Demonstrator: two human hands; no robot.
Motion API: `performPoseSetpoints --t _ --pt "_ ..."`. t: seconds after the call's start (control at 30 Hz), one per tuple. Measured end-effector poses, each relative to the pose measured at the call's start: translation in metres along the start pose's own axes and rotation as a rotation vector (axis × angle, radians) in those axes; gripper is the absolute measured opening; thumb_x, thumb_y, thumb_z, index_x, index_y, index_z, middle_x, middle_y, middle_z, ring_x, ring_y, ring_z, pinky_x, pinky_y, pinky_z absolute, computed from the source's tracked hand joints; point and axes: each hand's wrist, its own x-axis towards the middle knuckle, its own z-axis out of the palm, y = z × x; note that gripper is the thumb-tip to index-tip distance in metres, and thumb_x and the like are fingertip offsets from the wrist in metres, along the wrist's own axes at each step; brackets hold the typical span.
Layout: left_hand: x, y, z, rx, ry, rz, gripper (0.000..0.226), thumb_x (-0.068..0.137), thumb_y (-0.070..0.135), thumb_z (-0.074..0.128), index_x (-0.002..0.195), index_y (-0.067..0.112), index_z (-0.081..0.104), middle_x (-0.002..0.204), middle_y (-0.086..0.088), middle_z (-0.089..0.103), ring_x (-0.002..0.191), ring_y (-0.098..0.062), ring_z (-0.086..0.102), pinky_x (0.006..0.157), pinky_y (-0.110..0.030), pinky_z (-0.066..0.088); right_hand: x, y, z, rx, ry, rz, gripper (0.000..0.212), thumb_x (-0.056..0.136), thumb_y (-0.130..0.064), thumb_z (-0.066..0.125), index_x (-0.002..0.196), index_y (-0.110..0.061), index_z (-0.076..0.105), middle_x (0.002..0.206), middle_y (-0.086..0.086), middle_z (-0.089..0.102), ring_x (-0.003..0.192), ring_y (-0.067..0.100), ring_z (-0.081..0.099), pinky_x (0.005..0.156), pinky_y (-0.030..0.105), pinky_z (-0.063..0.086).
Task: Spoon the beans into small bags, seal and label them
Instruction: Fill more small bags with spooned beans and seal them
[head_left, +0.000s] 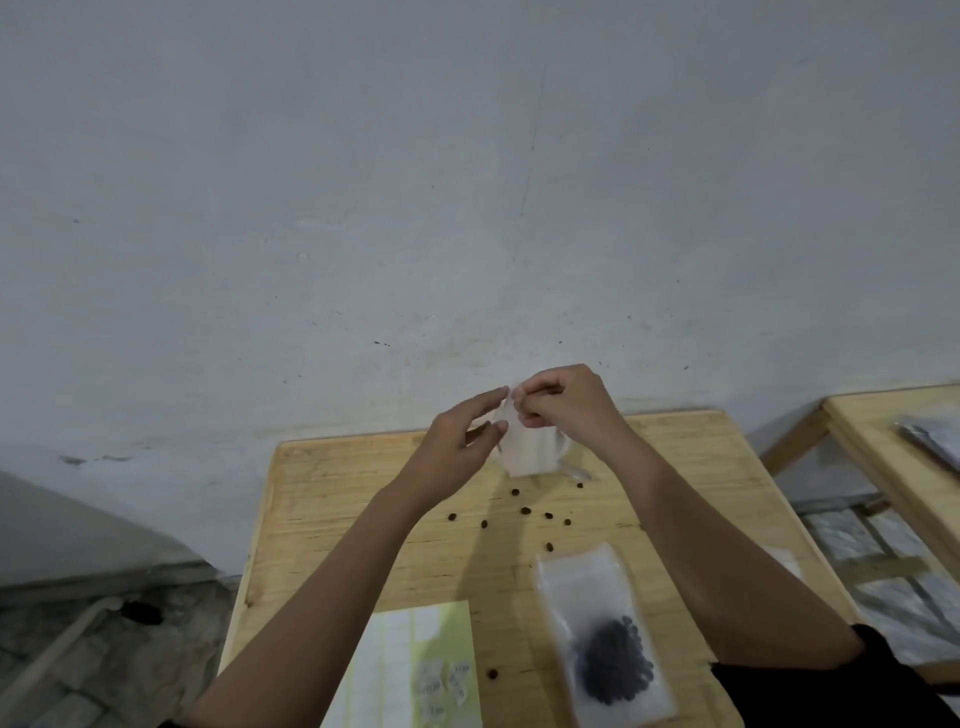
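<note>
I am looking down over a pale wooden table (337, 493) that is standing against a wall (467, 182). The wall is filling everything above and behind the table: flat grey-white plaster, scuffed, dotted with small dark specks and carrying a faint vertical crack. Soft, dim, even light is falling across it. To the right of the table, across a gap, a second wooden table (878, 441) is showing only its near corner and one leg. To the left of the table and lower down, a rough grey stone floor (171, 670) is showing. A thin pale strip (57, 654) is slanting across it, and beside the strip is lying a small dark lump (140, 612) that I am unable to identify.
</note>
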Motion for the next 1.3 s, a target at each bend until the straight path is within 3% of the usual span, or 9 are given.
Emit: performPoseSetpoints --t 0.17,0.27,0.43,0.57,0.73,0.9,0.97,1.03,1.3 --pt "-0.007 0.001 -0.002 0.188 -0.167 0.014 0.121 0.063 0.055 0.079 0.150 0.031 -0.001 0.155 0.024 -0.003 0.141 0.006 0.000 0.113 -0.023 0.013 -0.003 -0.013 -0.004 -0.059 -0.078 -0.003 0.014 0.079 0.001 0.065 0.075 -0.010 0.072 0.075 0.010 0.070 0.068 0.019 0.069 0.070 0.024 0.059" --pt "-0.007 0.002 0.002 0.346 -0.141 0.082 0.137 0.055 0.057 0.082 0.147 0.028 -0.015 0.149 0.028 -0.017 0.139 0.007 -0.015 0.114 -0.025 0.007 -0.006 -0.015 0.000 -0.096 -0.104 -0.036 0.015 0.079 0.001 0.064 0.077 -0.012 0.072 0.075 0.011 0.071 0.067 0.017 0.069 0.071 0.024 0.059" --pt "-0.007 -0.003 0.011 0.413 0.003 0.151 0.132 0.054 0.052 0.085 0.149 0.024 -0.003 0.149 0.009 0.008 0.136 -0.005 0.014 0.101 -0.023 0.030 -0.010 -0.014 0.001 -0.211 -0.067 -0.094 0.018 0.078 0.000 0.060 0.079 -0.013 0.073 0.067 0.003 0.069 0.062 0.012 0.067 0.068 0.018 0.056" --pt "-0.008 -0.003 0.014 0.469 0.101 0.245 0.114 0.056 0.062 0.070 0.147 0.014 0.020 0.142 0.000 0.029 0.129 -0.009 0.026 0.100 -0.021 0.029 -0.010 -0.010 0.003 -0.417 0.063 -0.171 0.018 0.078 -0.002 0.060 0.081 -0.012 0.074 0.073 -0.004 0.067 0.060 0.002 0.057 0.060 0.006 0.045" --pt "-0.004 0.006 0.016 0.455 0.222 0.215 0.107 0.055 0.067 0.065 0.141 0.013 0.031 0.135 0.002 0.038 0.122 -0.010 0.032 0.095 -0.021 0.031 -0.019 -0.007 0.007 -0.303 0.187 -0.288 0.018 0.079 0.000 0.061 0.075 -0.017 0.062 0.074 -0.004 0.062 0.069 0.006 0.059 0.063 0.007 0.046" --pt "-0.002 0.009 0.018 0.485 0.314 0.275 0.091 0.059 0.070 0.061 0.127 0.011 0.046 0.120 0.001 0.050 0.108 -0.012 0.041 0.091 -0.028 0.039 -0.025 -0.013 0.004 -0.397 0.015 -0.182 0.022 0.080 -0.002 0.060 0.073 -0.021 0.069 0.093 -0.002 0.064 0.086 0.008 0.058 0.069 0.015 0.045" --pt "-0.003 0.009 0.021 0.503 0.311 0.304 0.088 0.061 0.069 0.062 0.125 0.010 0.047 0.117 0.001 0.051 0.106 -0.013 0.042 0.090 -0.029 0.042 -0.026 -0.015 0.004 -0.428 -0.067 -0.121 0.014 0.080 -0.010 0.067 0.090 -0.019 0.071 0.098 -0.007 0.059 0.088 0.004 0.054 0.061 0.011 0.042" --pt "-0.004 0.008 0.022 0.500 0.296 0.303 0.091 0.061 0.069 0.062 0.128 0.009 0.046 0.119 0.000 0.051 0.108 -0.014 0.043 0.091 -0.028 0.040 -0.027 -0.016 0.005 -0.441 -0.095 -0.096 0.030 0.077 -0.016 0.072 0.106 -0.015 0.067 0.105 -0.006 0.059 0.092 0.005 0.052 0.057 0.011 0.041" --pt "-0.004 0.006 0.012 0.436 0.211 0.286 0.090 0.061 0.068 0.063 0.130 0.014 0.043 0.121 0.005 0.048 0.108 -0.010 0.042 0.091 -0.027 0.040 -0.027 -0.014 0.007 -0.467 -0.135 -0.091 0.036 0.076 -0.026 0.074 0.111 -0.020 0.066 0.120 0.000 0.060 0.096 0.006 0.052 0.079 0.019 0.039"
